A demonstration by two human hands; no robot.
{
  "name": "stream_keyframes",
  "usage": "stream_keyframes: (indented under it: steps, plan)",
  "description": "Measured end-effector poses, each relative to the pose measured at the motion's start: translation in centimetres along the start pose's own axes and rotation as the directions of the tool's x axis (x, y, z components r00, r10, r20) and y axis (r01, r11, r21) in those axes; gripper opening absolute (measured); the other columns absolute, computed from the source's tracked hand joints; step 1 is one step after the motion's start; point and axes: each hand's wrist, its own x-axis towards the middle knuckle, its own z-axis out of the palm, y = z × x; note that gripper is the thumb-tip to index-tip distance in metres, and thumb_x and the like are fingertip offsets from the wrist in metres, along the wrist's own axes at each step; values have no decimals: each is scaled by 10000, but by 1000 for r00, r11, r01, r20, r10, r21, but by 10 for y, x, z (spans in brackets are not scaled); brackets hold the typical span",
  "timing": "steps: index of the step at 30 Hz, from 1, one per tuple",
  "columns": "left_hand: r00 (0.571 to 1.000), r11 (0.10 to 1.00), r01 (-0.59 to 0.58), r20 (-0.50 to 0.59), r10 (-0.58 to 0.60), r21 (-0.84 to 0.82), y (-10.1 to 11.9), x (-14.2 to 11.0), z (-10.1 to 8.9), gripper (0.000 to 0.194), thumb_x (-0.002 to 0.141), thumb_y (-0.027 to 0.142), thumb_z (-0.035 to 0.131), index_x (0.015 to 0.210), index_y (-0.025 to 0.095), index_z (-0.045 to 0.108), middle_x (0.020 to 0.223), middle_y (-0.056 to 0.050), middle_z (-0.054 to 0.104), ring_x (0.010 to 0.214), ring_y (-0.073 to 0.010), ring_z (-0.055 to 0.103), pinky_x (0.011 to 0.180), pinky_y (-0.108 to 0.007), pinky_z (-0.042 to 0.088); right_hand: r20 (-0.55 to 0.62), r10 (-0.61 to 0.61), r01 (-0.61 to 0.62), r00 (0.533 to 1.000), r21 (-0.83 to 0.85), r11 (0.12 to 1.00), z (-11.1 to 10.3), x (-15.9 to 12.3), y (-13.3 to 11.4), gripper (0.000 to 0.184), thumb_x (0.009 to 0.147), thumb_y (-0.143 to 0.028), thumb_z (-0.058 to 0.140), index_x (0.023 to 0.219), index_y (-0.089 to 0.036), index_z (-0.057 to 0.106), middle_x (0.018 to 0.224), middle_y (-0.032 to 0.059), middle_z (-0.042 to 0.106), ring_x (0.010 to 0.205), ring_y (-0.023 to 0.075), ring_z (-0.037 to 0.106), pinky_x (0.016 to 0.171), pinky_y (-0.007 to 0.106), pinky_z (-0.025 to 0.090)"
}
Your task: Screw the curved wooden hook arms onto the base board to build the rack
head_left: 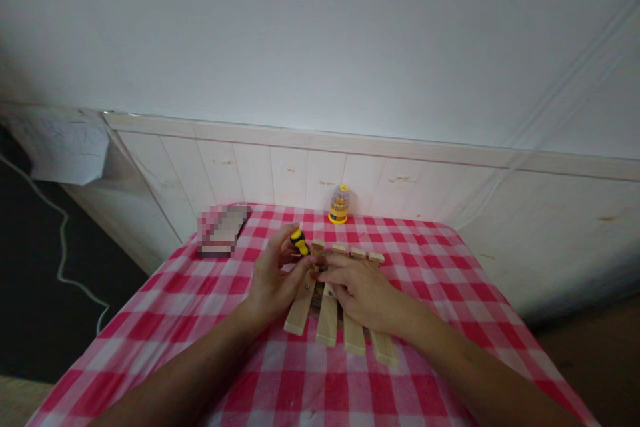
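Observation:
A yellow-and-black screwdriver (300, 241) is tilted in my left hand (275, 275), its handle between thumb and fingers. Its tip is hidden among my fingers, at the leftmost slat of a small wooden xylophone (327, 321). Several pale wooden slats make up the xylophone, with round screw heads on at least two of them. Across the slats lies my right hand (367, 290), its fingers curled over the wood and reaching toward my left thumb. Whether a small part sits between those right fingertips, I cannot make out.
A yellow-based bit case with a clear domed cover (339, 205) stands at the table's back edge by the panelled wall (290, 177). On the back left lies a flat, pixelated object (224, 232). A red-and-white checked cloth (280, 387) covers the table. A pale cable (63, 240) hangs left.

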Motion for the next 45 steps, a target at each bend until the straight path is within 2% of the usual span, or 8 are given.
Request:
stream_keyframes:
  steps: [9,14,16,21,26,32,38,45]
  plan:
    - [999,994,47,27,-45,-99,-2,0,-1,557,943,182,692,1442,298,474,1053,-33,751,894,-151,776,767,-242,613,5,9,-9,1000,-2,1000,0,0,0,413,928,-37,489,1109,-253,791,1315,26,706,1206,223,659,1036,362,524]
    - [995,986,72,-53,-81,-151,9,6,-5,680,867,175,784,1459,287,468,930,3,733,781,-121,728,681,-205,564,16,-11,10,1000,12,1000,1,0,2,455,927,-40,486,1210,-256,770,1444,15,653,1320,246,603,1146,407,465]
    - [995,989,70,-61,-79,-133,12,6,-7,707,829,172,822,1443,289,493,884,21,713,750,-111,697,641,-185,535,10,-14,14,1000,14,1000,2,0,3,465,930,-39,481,1231,-258,760,1460,5,641,1328,245,596,1142,410,470]
    - [999,992,39,-7,-40,-121,13,3,-9,701,825,194,837,1426,327,503,864,41,681,732,-109,665,640,-197,537,-9,-7,7,1000,32,999,4,1,4,447,930,-39,498,1210,-261,767,1365,5,692,1263,222,629,1056,358,519]
    - [1000,997,9,17,-8,-80,9,1,-7,705,814,190,848,1421,326,515,848,50,651,688,-94,640,580,-165,497,-28,-16,17,999,35,999,4,1,5,473,933,-31,485,1214,-290,765,1367,-1,690,1217,210,649,1020,353,526]
    - [998,1000,-2,57,2,-11,6,-1,-8,681,814,247,861,1410,333,544,875,42,641,714,-103,632,593,-176,498,-42,-30,30,999,0,1000,4,1,4,447,930,-30,499,1175,-283,773,1364,12,694,1219,211,648,1016,355,527]
    - [996,998,-63,67,64,-11,12,3,-6,651,812,286,868,1382,319,556,821,57,627,646,-87,592,550,-163,457,-45,-26,25,999,-24,999,6,1,5,415,960,-59,488,1159,-285,774,1369,13,691,1218,210,652,1045,366,520]
    - [987,998,58,151,-62,30,9,1,-8,635,854,241,815,1425,300,543,889,21,668,742,-120,651,637,-206,533,-23,-13,13,1000,-16,1000,5,0,4,439,951,-58,487,1192,-296,767,1376,16,688,1228,213,647,1042,371,524]
